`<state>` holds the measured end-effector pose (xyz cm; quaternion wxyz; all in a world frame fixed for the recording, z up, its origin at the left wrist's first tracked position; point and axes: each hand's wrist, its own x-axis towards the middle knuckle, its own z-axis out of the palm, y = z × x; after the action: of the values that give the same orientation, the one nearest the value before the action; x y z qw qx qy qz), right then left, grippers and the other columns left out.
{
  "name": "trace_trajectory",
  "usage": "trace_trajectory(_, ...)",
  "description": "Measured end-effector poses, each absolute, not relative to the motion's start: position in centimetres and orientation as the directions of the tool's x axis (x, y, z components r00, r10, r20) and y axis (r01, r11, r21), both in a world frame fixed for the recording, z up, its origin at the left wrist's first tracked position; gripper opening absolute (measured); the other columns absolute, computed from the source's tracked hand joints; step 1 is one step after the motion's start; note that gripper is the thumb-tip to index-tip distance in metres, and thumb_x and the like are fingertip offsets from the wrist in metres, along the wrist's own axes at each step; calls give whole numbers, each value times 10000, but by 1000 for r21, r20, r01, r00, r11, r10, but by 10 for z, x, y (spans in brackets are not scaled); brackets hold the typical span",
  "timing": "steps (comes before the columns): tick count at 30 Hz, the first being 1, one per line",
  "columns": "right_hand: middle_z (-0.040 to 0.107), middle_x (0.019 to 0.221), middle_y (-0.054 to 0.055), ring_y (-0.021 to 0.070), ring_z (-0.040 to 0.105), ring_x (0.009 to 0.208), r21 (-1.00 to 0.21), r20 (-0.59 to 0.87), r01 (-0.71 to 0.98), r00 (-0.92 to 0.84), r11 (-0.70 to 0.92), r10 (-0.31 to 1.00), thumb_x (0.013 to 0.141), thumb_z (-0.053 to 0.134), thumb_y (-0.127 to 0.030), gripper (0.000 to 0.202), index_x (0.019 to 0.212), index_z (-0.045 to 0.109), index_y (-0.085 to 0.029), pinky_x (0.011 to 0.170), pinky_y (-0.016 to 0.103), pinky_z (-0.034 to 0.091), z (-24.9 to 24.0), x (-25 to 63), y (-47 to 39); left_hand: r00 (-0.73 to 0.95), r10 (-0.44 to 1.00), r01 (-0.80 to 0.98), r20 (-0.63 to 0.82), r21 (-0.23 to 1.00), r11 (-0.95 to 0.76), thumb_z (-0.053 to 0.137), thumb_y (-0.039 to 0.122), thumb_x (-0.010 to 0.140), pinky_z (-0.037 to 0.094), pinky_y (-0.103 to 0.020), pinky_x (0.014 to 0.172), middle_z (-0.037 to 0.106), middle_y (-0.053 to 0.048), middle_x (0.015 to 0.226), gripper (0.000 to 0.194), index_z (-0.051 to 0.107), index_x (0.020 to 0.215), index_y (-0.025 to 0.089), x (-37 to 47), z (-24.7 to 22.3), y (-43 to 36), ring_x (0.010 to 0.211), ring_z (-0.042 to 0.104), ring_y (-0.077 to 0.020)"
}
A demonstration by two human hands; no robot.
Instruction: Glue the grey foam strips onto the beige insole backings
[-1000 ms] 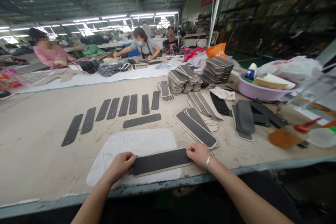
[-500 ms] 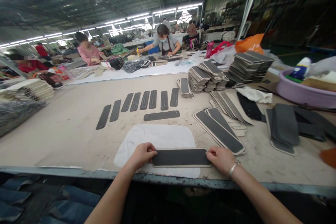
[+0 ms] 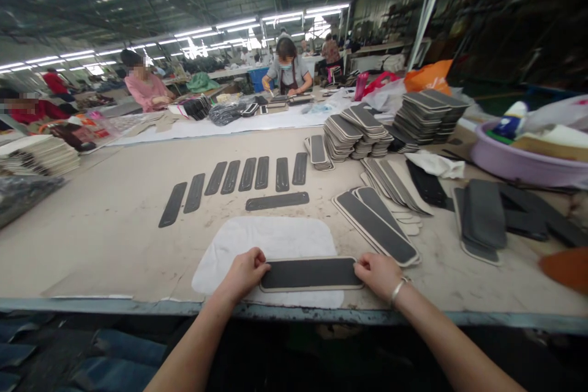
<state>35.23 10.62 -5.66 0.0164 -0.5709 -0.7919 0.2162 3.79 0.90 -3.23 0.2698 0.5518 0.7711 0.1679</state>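
Observation:
A long dark grey panel with a beige border lies crosswise near the table's front edge, over a white sheet. My left hand pinches its left end between thumb and fingers. At its right end, my right hand grips the corner the same way; a bracelet circles that wrist. Beyond the sheet, one dark strip with a glossy outline lies sideways. Behind it several similar dark strips stand in a slanted row. Bordered panels are fanned out just beyond my right hand.
Stacks of bordered panels and taller piles rise at the back right. A purple basin holds a bottle and other items. Loose dark panels lie at right. A co-worker works across the table, another farther left.
The view has shifted slightly, so the table's contents appear a little farther left. Both hands keep hold of the panel's ends. The co-worker opposite has drawn an outstretched arm inward.

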Motion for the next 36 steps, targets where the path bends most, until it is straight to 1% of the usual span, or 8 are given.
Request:
trace_trajectory(6,663,619,15,150,576,616,-356,-197,906,-314,230,929,769,537,-295,198,661,672,-198,558,236,309,-60,351,105,-232,932,778,-277,523,349,557,242,724,369,-218,571,587,33,620,67,520,752,194,34,-35,11,596,563,-123)
trace_trajectory(17,645,590,1,139,561,593,-383,-189,896,-315,226,930,757,549,-294,180,652,662,-202,551,228,307,-60,352,104,-241,918,731,-316,563,386,571,280,713,382,-214,535,585,47,590,103,506,729,201,33,-39,12,540,574,-117)
trace_trajectory(22,641,584,1,137,556,582,-382,-188,895,-320,231,929,749,549,-273,170,636,650,-197,546,230,299,-58,350,104,-225,920,731,-321,569,377,566,285,720,382,-213,545,589,54,564,107,497,734,205,31,-42,12,537,588,-118)
trace_trajectory(30,646,586,4,142,564,580,-358,-184,901,-326,246,927,758,529,-272,172,642,633,-198,553,240,298,-56,349,102,-223,928,760,-298,543,357,571,267,717,379,-214,569,598,50,577,103,488,735,208,31,-41,12,568,585,-120)
trace_trajectory(36,661,615,33,168,588,600,-314,-179,906,-349,283,920,794,494,-279,204,671,631,-189,561,258,312,-55,347,99,-235,921,765,-311,525,372,597,255,693,366,-214,566,589,54,569,122,494,739,208,33,-36,13,578,581,-125)
